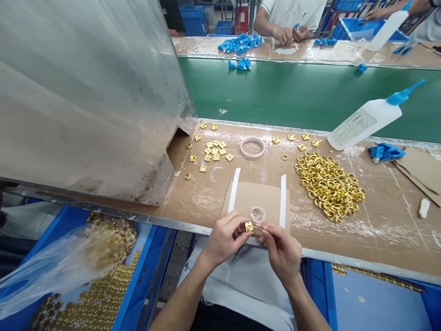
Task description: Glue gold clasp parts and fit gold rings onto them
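My left hand [225, 239] pinches a small gold square piece [248, 226] between thumb and fingertips, above the table's front edge. Closed around a thin stick [258, 228], my right hand [284, 250] points it leftward at the gold piece; whether the tip touches I cannot tell. Just beyond my fingers sits a small clear round dish [257, 214] on a cardboard pad [258, 195], which has white tape strips along both sides. To the right lies a heap of gold rings [329, 186]. Several gold square pieces [215, 151] are spread out at the left.
A metal housing [86, 92] stands at the left. A white tape roll [252, 147] lies mid-table; a bottle with a blue nozzle [365, 122] leans at the right. Beyond runs a green conveyor [292, 92], with co-workers behind it. Blue crates [138, 271] flank my lap.
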Tool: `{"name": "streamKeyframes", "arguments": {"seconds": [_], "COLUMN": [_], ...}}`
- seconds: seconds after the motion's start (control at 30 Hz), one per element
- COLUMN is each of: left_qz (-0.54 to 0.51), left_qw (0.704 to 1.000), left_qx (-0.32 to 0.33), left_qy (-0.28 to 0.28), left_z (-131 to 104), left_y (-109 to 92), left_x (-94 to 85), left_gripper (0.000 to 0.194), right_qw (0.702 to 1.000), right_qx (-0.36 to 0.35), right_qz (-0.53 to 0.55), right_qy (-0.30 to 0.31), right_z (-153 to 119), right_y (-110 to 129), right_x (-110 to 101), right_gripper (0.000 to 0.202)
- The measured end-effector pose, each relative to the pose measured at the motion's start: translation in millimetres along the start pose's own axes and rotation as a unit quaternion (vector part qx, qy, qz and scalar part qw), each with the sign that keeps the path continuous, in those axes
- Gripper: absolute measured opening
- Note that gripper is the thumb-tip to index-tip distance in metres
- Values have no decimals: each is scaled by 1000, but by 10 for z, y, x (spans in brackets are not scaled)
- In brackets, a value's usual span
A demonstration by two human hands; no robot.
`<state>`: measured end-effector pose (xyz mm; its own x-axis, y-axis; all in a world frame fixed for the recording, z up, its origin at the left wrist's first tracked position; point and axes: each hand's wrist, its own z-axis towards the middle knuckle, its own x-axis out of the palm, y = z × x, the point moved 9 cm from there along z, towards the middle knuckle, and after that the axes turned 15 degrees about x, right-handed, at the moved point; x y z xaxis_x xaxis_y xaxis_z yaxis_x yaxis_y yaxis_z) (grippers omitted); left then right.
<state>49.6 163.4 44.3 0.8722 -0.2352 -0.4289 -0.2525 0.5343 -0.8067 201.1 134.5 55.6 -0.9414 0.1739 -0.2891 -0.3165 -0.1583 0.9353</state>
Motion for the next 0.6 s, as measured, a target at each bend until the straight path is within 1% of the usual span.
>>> {"name": "streamKeyframes", "arguments": {"seconds": [0.23, 0.6], "left_qz": [6, -1], "left_qw": [1000, 1000], "left_qx": [9, 11], "left_qy": [0, 1], "left_z": [2, -3], "left_y": [-10, -14], "left_x": [1, -3], "left_gripper": [6, 7], "right_qw": [1000, 1000], "right_qx": [-26, -20], "right_qz": [-11, -8], "right_qy": [6, 6], "right_z": [-12, -20], "right_y": [38, 11], "right_x": [7, 12], "right_gripper": [19, 19]}}
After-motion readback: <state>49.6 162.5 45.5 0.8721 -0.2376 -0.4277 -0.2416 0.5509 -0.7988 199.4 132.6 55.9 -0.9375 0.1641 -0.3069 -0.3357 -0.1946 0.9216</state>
